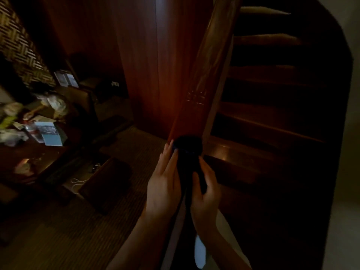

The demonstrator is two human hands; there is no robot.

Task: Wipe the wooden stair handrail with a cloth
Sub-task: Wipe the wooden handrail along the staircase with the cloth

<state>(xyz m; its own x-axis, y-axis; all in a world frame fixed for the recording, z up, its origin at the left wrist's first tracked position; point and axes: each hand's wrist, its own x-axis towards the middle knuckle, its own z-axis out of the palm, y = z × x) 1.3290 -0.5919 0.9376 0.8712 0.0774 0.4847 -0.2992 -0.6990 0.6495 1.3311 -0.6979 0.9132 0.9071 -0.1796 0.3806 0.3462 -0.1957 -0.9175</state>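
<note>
Dark cloth (188, 148) draped over rail (198, 84). Left hand (162, 189) fingers straight, flat against cloth side. Right hand (207, 193) thumb and fingers curled, gripping cloth.

Floor (58, 240): striped matting was laid; a white cord (77, 183) and a dark box (105, 182) were set on it.
Table (39, 152): low and dark; papers (51, 134) and crumpled bags (11, 136) were heaped on it.
Rail (196, 94): a dark cloth (188, 147) was draped over it.

A dim home: wooden stairs (272, 106), cluttered table (29, 152) (papers, photos), wood-panelled wall (140, 65).
</note>
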